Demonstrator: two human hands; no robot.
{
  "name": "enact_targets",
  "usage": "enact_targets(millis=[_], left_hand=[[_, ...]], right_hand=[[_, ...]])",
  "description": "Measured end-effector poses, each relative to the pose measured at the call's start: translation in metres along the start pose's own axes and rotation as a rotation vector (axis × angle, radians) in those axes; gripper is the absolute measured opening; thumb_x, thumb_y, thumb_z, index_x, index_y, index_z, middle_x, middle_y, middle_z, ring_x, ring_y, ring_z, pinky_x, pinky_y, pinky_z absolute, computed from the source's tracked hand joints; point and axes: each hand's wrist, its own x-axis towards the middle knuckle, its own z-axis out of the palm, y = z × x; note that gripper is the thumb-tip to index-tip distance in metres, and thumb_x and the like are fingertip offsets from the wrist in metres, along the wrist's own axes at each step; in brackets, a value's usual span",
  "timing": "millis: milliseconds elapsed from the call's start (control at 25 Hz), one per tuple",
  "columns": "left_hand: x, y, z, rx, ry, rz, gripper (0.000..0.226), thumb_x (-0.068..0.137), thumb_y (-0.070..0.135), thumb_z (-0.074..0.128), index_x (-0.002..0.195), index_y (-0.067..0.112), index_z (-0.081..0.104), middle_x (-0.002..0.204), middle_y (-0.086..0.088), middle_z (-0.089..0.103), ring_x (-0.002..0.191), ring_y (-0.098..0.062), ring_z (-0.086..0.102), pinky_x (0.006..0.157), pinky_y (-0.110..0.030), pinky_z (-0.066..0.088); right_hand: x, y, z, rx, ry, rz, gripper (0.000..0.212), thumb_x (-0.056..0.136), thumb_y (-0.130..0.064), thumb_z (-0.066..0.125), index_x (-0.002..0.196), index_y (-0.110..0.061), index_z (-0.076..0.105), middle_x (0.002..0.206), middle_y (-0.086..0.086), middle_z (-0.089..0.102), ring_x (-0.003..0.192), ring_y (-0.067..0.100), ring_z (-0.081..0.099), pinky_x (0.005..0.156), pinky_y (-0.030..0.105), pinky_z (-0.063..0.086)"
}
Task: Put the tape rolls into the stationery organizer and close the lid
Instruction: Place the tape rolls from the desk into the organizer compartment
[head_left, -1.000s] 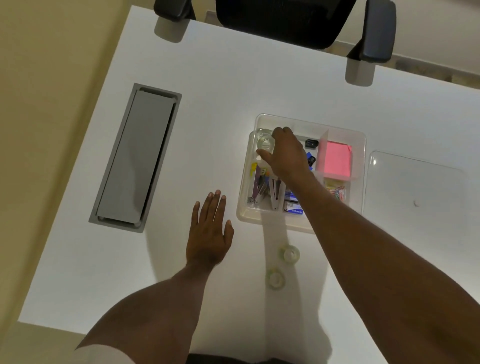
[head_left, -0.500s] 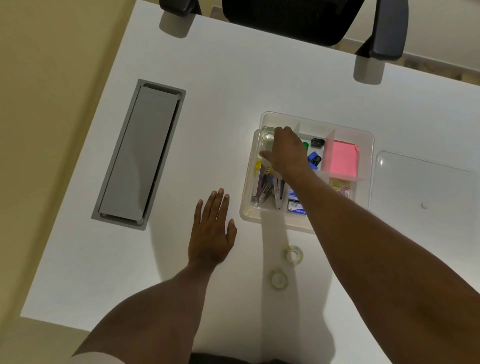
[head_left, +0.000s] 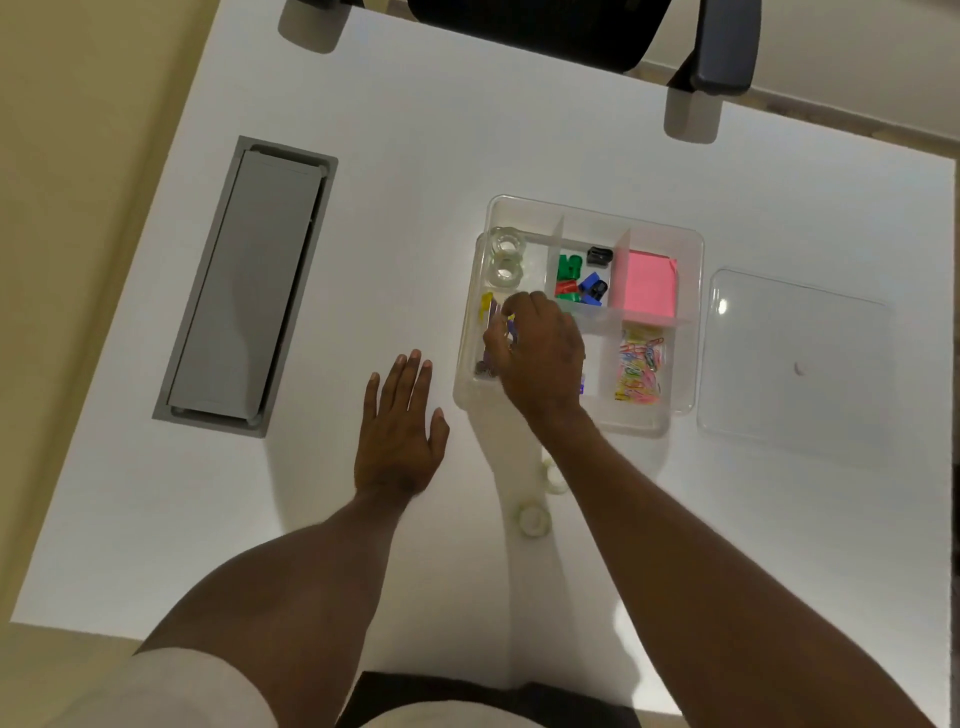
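Note:
A clear stationery organizer (head_left: 691, 332) sits on the white table. Two clear tape rolls (head_left: 507, 256) lie in its back-left compartment. Two more tape rolls rest on the table near me: one (head_left: 532, 519) in plain sight, the other (head_left: 555, 477) partly hidden by my right forearm. The clear lid (head_left: 795, 364) lies flat to the right of the organizer. My right hand (head_left: 540, 358) hovers over the organizer's front-left part, fingers loosely curled, holding nothing. My left hand (head_left: 400, 431) lies flat on the table, left of the organizer.
A grey cable hatch (head_left: 249, 286) is set into the table at the left. A black chair (head_left: 571, 26) stands at the far edge. The organizer also holds pink sticky notes (head_left: 649, 283), coloured paper clips (head_left: 639, 364) and small sharpeners (head_left: 579, 278).
My right hand has drawn back from the back-left compartment toward me, leaving a second tape roll there. My left hand has stayed flat on the table.

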Motion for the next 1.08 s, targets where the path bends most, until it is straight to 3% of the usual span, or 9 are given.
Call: enact_targets(millis=[240,520,640,840,1080], left_hand=[[0.0,0.002,-0.005,-0.008,-0.008,0.002,0.066,0.109,0.051,0.025,0.168,0.023,0.021,0.178,-0.001,0.019,0.167,-0.02,0.015,0.135,-0.051,0.017],[-0.001,0.002,-0.008,-0.022,0.026,0.023,0.066,0.108,0.043,0.03,0.168,0.018,0.023,0.178,-0.003,0.021,0.167,-0.02,0.016,0.135,-0.051,0.016],[-0.002,0.003,-0.01,-0.028,0.037,0.027,0.066,0.107,0.041,0.034,0.168,0.017,0.024,0.177,-0.004,0.022,0.166,-0.02,0.017,0.135,-0.051,0.016],[-0.003,0.004,-0.011,-0.033,0.025,0.022,0.066,0.107,0.042,0.032,0.168,0.018,0.024,0.178,-0.003,0.021,0.167,-0.02,0.017,0.135,-0.051,0.016],[-0.002,0.005,-0.011,-0.037,0.022,0.017,0.067,0.107,0.043,0.032,0.168,0.017,0.025,0.177,-0.004,0.023,0.166,-0.021,0.018,0.135,-0.051,0.017]], right_hand=[[-0.104,0.018,-0.005,0.134,0.0,0.176,0.012,0.091,-0.029,0.064,0.097,-0.019,0.061,0.089,-0.002,0.064,0.082,0.013,0.057,0.073,0.032,0.05],[-0.184,0.043,-0.017,0.024,-0.075,0.502,0.053,0.084,-0.048,0.071,0.127,-0.021,0.054,0.12,-0.001,0.058,0.106,0.016,0.055,0.089,0.032,0.051],[-0.19,0.043,-0.016,0.051,-0.133,0.582,0.063,0.083,-0.045,0.074,0.134,-0.018,0.049,0.124,0.003,0.054,0.11,0.022,0.055,0.09,0.036,0.053],[-0.179,0.044,-0.014,0.11,-0.125,0.578,0.048,0.081,-0.032,0.075,0.122,-0.017,0.054,0.116,0.004,0.053,0.102,0.024,0.058,0.083,0.042,0.057],[-0.154,0.034,-0.022,0.209,0.037,0.433,0.053,0.082,-0.034,0.078,0.125,-0.016,0.054,0.118,0.005,0.058,0.11,0.02,0.059,0.094,0.032,0.056]])
